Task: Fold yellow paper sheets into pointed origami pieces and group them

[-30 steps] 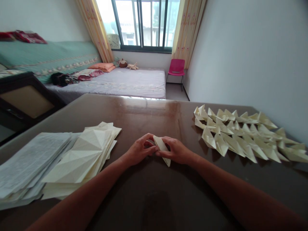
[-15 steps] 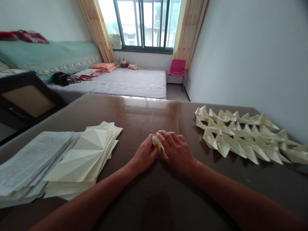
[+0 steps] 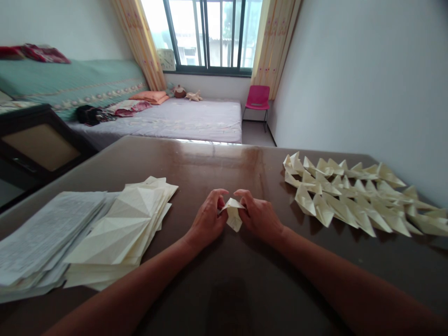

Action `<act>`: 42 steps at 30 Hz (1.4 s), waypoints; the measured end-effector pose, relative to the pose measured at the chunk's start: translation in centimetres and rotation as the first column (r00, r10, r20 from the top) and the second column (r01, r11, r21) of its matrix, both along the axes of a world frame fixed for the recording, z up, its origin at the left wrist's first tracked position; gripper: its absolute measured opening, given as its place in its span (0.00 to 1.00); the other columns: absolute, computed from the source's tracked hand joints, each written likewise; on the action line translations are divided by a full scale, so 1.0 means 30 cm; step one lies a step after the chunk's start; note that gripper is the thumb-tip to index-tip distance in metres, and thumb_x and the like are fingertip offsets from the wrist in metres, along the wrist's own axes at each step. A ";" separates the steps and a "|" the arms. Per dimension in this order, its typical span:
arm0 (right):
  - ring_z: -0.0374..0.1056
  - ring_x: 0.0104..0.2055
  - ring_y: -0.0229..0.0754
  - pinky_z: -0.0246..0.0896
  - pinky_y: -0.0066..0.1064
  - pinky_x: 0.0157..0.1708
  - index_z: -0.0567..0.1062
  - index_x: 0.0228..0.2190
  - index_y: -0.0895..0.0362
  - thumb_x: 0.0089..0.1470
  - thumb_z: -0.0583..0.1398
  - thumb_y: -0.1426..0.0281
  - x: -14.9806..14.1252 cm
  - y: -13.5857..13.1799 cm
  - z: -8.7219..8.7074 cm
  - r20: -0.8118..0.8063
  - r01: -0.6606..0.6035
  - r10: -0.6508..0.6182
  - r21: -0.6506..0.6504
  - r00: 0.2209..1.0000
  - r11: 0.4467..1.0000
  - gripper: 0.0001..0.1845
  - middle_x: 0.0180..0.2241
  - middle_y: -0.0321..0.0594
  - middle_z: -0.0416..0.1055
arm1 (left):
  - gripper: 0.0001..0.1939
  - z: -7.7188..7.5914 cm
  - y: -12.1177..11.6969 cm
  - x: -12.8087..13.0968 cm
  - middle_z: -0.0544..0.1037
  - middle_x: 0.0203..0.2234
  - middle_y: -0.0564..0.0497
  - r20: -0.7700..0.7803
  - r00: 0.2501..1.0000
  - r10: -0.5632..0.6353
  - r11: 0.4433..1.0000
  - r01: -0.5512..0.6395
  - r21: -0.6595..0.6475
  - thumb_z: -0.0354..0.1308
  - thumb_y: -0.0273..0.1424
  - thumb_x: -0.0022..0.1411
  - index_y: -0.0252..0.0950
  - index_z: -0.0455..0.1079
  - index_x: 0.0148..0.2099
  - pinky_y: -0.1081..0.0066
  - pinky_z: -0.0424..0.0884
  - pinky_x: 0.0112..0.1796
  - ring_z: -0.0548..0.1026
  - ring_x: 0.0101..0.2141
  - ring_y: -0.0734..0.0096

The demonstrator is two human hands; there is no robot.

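A small folded cream paper [image 3: 234, 215] is held between my two hands over the middle of the brown table. My left hand [image 3: 209, 217] pinches its left side, with the index finger arched above. On the opposite side, my right hand [image 3: 262, 218] grips the paper's right edge, its fingers curled. The paper stands partly opened out, with a peak at the top and a point facing me. Parts of its side edges are hidden by my fingers.
At the left lie a stack of creased cream sheets [image 3: 121, 224] and a pile of printed papers [image 3: 52, 233]. Rows of folded paper boats [image 3: 346, 196] cover the right side of the glossy table [image 3: 210, 172]. Beyond it are a bed [image 3: 196, 119] and a pink chair [image 3: 258, 98].
My hands have drawn slightly apart. The paper, mostly covered by my fingers before, now shows its opened face between them. The stacks and the boats stay in place.
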State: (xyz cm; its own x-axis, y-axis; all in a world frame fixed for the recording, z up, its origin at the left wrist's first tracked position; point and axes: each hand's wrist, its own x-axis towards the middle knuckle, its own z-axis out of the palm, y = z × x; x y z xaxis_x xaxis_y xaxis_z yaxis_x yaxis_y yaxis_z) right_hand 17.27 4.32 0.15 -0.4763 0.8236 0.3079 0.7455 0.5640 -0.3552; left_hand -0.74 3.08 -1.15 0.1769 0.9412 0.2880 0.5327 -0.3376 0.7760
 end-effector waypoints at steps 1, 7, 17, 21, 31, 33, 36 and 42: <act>0.69 0.29 0.40 0.48 0.28 0.27 0.60 0.49 0.56 0.59 0.51 0.69 0.005 0.006 -0.005 -0.011 0.009 -0.009 -0.009 1.000 1.000 0.16 0.29 0.36 0.73 | 0.17 0.001 0.006 -0.005 0.67 0.32 0.53 -0.013 1.000 0.012 1.000 -0.012 0.009 0.51 0.25 0.56 0.38 0.60 0.49 0.73 0.66 0.33 0.68 0.32 0.72; 0.67 0.30 0.38 0.49 0.27 0.29 0.66 0.41 0.53 0.56 0.53 0.71 0.040 0.040 -0.022 0.040 -0.040 0.042 -0.051 0.998 0.998 0.09 0.35 0.35 0.74 | 0.08 0.011 0.017 -0.029 0.68 0.35 0.53 -0.322 0.946 0.026 0.999 -0.016 0.036 0.50 0.24 0.56 0.40 0.63 0.39 0.72 0.63 0.30 0.68 0.30 0.72; 0.67 0.38 0.37 0.52 0.26 0.32 0.73 0.39 0.51 0.54 0.56 0.73 0.083 0.065 0.028 0.191 -0.182 0.203 -0.121 0.960 0.976 0.10 0.41 0.37 0.71 | 0.09 0.045 -0.005 -0.071 0.72 0.41 0.50 -0.662 0.746 -0.073 0.982 0.171 0.084 0.47 0.28 0.62 0.42 0.68 0.40 0.72 0.66 0.30 0.68 0.43 0.65; 0.67 0.37 0.38 0.53 0.27 0.31 0.74 0.38 0.52 0.56 0.55 0.73 0.086 0.063 0.042 0.308 -0.192 0.209 -0.085 0.928 0.978 0.10 0.41 0.38 0.71 | 0.11 0.052 -0.007 -0.080 0.73 0.42 0.48 -0.710 0.693 -0.127 0.955 0.278 0.100 0.44 0.28 0.66 0.39 0.68 0.40 0.69 0.70 0.36 0.67 0.43 0.64; 0.63 0.42 0.43 0.57 0.33 0.41 0.74 0.34 0.56 0.56 0.55 0.72 0.078 0.049 0.053 0.387 -0.289 0.266 0.002 0.883 0.957 0.08 0.40 0.43 0.70 | 0.14 0.049 -0.014 -0.073 0.72 0.45 0.48 -0.792 0.586 -0.172 0.909 0.404 0.102 0.50 0.28 0.66 0.42 0.65 0.53 0.66 0.68 0.41 0.68 0.46 0.63; 0.64 0.41 0.42 0.57 0.32 0.40 0.74 0.34 0.57 0.57 0.54 0.71 0.078 0.051 0.049 0.369 -0.268 0.256 -0.020 0.893 0.963 0.08 0.39 0.43 0.70 | 0.14 0.050 -0.017 -0.069 0.73 0.45 0.48 -0.811 0.568 -0.142 0.917 0.385 0.109 0.50 0.29 0.66 0.43 0.65 0.53 0.66 0.67 0.39 0.68 0.45 0.62; 0.65 0.41 0.41 0.58 0.30 0.38 0.72 0.44 0.54 0.61 0.51 0.70 0.072 0.058 0.036 0.319 -0.197 0.205 -0.059 0.925 0.979 0.14 0.40 0.41 0.70 | 0.14 0.049 -0.018 -0.067 0.73 0.43 0.49 -0.822 0.556 -0.124 0.920 0.375 0.114 0.50 0.30 0.66 0.44 0.66 0.53 0.67 0.66 0.39 0.68 0.45 0.63; 0.63 0.42 0.43 0.59 0.31 0.38 0.61 0.58 0.47 0.62 0.51 0.70 0.027 0.064 0.005 0.429 -0.140 0.141 -0.034 0.892 0.990 0.23 0.43 0.43 0.67 | 0.13 0.054 -0.018 -0.061 0.72 0.44 0.49 -0.841 0.526 -0.125 0.919 0.380 0.101 0.50 0.30 0.67 0.43 0.66 0.53 0.67 0.67 0.40 0.68 0.46 0.64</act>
State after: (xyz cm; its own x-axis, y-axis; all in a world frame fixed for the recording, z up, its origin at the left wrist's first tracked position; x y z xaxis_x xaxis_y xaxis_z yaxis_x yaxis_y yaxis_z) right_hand 18.09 6.22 0.29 -0.6723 0.7388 0.0458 0.7389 0.6736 -0.0197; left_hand -2.58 2.55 0.46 0.6700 0.7357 0.0996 0.7422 -0.6665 -0.0699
